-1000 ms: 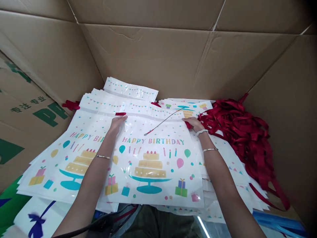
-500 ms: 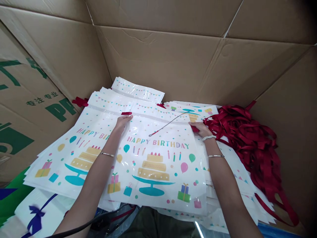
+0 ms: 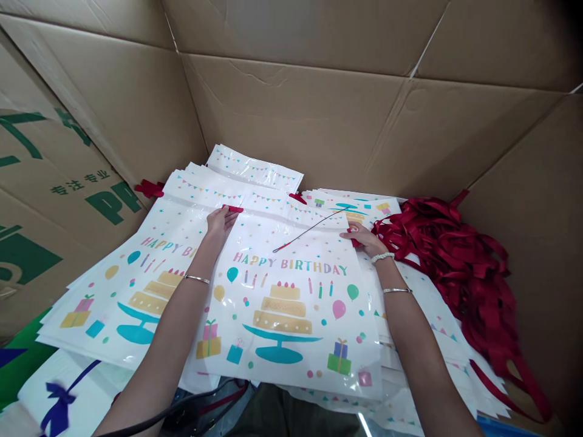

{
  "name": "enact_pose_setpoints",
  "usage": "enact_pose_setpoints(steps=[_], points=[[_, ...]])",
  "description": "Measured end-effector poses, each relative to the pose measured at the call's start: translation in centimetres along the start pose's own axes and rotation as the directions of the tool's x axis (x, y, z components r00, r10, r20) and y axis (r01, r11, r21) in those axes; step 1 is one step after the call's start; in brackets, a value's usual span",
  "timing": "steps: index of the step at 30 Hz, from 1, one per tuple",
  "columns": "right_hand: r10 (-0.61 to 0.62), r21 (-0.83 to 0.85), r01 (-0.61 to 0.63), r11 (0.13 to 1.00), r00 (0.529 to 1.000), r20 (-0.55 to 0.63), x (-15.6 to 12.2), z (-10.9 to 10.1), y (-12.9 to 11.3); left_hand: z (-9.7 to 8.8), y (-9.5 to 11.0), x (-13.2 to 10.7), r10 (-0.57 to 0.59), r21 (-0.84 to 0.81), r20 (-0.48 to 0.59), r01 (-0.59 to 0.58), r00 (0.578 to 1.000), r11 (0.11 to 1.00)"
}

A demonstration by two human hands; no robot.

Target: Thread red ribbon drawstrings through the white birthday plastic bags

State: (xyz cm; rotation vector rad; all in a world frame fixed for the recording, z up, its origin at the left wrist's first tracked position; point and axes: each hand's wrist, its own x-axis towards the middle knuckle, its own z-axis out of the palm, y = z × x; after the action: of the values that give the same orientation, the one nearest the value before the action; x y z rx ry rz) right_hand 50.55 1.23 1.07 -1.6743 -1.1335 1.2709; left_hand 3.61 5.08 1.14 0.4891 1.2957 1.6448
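Shifted up toward the ribbon since the last view, the left hand (image 3: 221, 224) now pinches a red ribbon end (image 3: 235, 209) at the top edge of a Happy Birthday plastic bag (image 3: 282, 303). The right hand (image 3: 364, 238), half closed, grips the bag's right corner. That bag lies on a stack of bags (image 3: 104, 303) inside a cardboard carton (image 3: 291, 121), with a thin wire (image 3: 310, 229) across it and red ribbons (image 3: 437, 255) heaped beside.

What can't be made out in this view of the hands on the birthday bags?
Head view:
Red strip: the left hand covers part of it, so the grip is unclear.
Red tab: the right hand hides most of it.
Lower bags: mostly hidden by the top bag.
Blue-bow print: cut off by the picture's edge.
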Motion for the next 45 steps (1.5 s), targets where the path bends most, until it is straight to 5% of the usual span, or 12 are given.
enact_pose_setpoints(steps=[9,17,21,27,31,33,36,39,41,43,45], points=[[-0.063,-0.086,0.071,0.994,0.993,0.099,0.8,-0.4,0.1,-0.5,0.1,0.5,0.082,0.107,-0.005,-0.081,0.997,0.991],[-0.074,-0.087,0.079,0.993,0.995,0.06,0.5,-0.2,0.0,-0.9,0.1,0.1,0.154,0.179,0.084,-0.167,0.984,0.969],[-0.082,-0.1,0.085,0.991,0.996,0.04,0.5,-0.1,-0.3,-1.1,0.1,0.1,0.326,0.248,0.125,-0.347,0.937,0.904],[0.007,-0.084,0.0,0.997,0.996,0.083,0.0,-1.0,-0.2,-0.9,0.4,0.0,0.404,0.336,0.31,-0.496,0.861,0.801],[0.07,-0.04,-0.067,0.997,0.995,0.067,-0.9,-1.8,0.0,-0.9,0.1,0.7,0.28,0.308,0.219,-0.338,0.935,0.889],[0.076,-0.024,-0.075,0.997,0.996,0.051,-1.6,-1.9,-0.2,-1.2,0.1,1.2,0.324,0.365,0.116,-0.343,0.939,0.865],[0.084,-0.02,-0.084,0.996,0.996,0.024,-2.3,-1.7,-0.6,-1.0,0.4,1.2,0.582,0.525,0.094,-0.538,0.807,0.66],[0.074,-0.005,-0.074,0.997,0.996,0.044,-2.4,-1.6,-0.7,1.9,0.1,-0.3,0.675,0.541,0.31,-0.708,0.67,0.454],[0.053,0.019,-0.054,0.998,0.997,0.058,-2.1,-1.7,-0.5,5.6,-1.0,-2.2,0.581,0.468,0.547,-0.796,0.603,0.385],[0.041,0.043,-0.044,0.998,0.997,0.071,-1.7,-2.0,-0.2,10.1,-2.9,-4.5,0.413,0.354,0.778,-0.873,0.474,0.336],[0.033,0.056,-0.038,0.998,0.995,0.09,-1.6,-2.3,-0.1,14.7,-5.4,-6.7,0.286,0.266,0.894,-0.922,0.345,0.283]])
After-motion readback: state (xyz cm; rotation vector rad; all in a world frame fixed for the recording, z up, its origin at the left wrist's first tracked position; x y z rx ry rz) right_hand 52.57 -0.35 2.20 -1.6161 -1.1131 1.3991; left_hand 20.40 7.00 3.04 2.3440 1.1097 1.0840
